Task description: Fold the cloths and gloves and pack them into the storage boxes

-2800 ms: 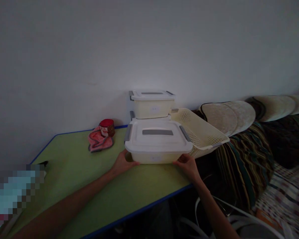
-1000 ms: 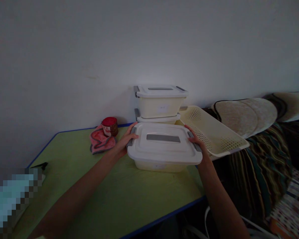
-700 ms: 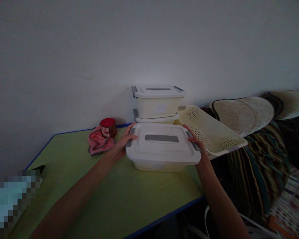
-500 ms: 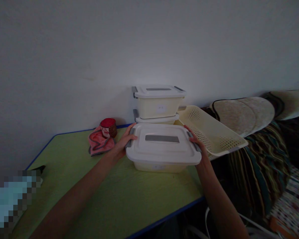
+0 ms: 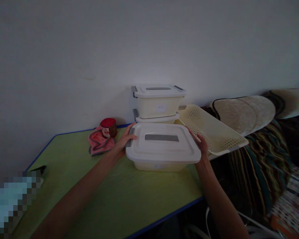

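Observation:
A cream storage box (image 5: pixel 161 167) with a white lid (image 5: pixel 164 149) and a grey lid handle (image 5: pixel 161 137) sits on the green table (image 5: pixel 109 196) in front of me. My left hand (image 5: pixel 126 141) grips its left end, thumb over the grey side latch (image 5: pixel 130 138). At the opposite end, my right hand (image 5: pixel 201 146) is closed around the box's right edge, fingers partly hidden behind the lid. No grey latch shows on top of the lid's right edge. Behind stand two similar boxes, the upper storage box (image 5: pixel 156 106) resting on the lower one (image 5: pixel 156 119).
A cream perforated basket (image 5: pixel 214 129) lies behind my right hand, beside a sofa with a striped cover (image 5: pixel 261 166) and a pale cushion (image 5: pixel 244 114). To the left are a pink cloth (image 5: pixel 98 142) and a red round container (image 5: pixel 108 127). A pixelated object (image 5: pixel 12 202) lies at lower left.
The grey latch at the lid's right end has swung off the lid's top, out of sight. My right thumb has shifted outward from the lid. My left hand stays in place.

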Available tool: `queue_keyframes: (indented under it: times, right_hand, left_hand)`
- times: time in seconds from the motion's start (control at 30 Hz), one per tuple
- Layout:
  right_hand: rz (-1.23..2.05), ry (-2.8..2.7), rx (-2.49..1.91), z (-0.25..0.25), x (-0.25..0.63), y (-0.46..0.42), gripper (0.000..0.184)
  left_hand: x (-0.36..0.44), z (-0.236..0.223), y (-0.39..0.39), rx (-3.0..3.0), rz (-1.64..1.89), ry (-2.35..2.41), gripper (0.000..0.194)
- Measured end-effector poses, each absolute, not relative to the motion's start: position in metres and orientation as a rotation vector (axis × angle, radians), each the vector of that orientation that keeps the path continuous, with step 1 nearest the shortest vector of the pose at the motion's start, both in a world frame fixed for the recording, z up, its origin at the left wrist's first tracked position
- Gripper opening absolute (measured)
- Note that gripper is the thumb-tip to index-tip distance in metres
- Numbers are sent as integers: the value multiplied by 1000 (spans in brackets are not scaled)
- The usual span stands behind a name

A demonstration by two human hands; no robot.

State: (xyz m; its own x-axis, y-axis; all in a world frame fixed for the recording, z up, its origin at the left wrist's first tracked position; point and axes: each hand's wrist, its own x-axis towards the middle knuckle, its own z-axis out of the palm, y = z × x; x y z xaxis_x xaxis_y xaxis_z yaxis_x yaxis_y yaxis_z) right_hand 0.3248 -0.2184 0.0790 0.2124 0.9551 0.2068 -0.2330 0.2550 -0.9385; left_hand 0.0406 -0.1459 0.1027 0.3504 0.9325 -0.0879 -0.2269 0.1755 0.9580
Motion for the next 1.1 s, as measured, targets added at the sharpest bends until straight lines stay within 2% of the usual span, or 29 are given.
queue_keyframes:
  times: [0.23, 1.1]
  right_hand:
    - [1055, -911, -932, 80, 320, -222, 59]
    - [1063, -939, -929, 84, 321, -220, 60]
  left_hand:
    - [40, 103, -147, 1079, 965, 829, 79]
    - [34, 96, -139, 1156, 946, 806, 75]
